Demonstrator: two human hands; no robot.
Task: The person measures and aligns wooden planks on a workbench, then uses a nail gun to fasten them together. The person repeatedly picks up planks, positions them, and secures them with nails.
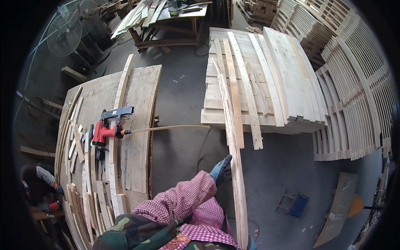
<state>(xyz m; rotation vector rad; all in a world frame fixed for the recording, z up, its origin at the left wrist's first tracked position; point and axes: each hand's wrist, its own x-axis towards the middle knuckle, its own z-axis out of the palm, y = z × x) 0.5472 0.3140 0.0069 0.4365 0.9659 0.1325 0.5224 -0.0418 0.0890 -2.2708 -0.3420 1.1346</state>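
A long, rough-edged wooden board (234, 166) runs from the lower edge up onto the stack of planks at the right. My left hand (222, 170), in a blue-grey glove, lies against the board's left side with its fingers stretched out. Of my right hand (251, 243), only a sliver of blue glove shows beside the board's near end; its fingers are hidden. Several loose boards (245, 83) lie across the plank stack (291, 79). On the worktable (139, 125) at the left rests a red and black nail gun (104, 132) with a hose.
The pale air hose (171, 127) spans the gap between table and stack. Slatted wooden panels (354, 96) stand at the right. A small blue-topped stool (298, 205) is on the floor. Another person (39, 179) works at the far left, near a standing fan (64, 35).
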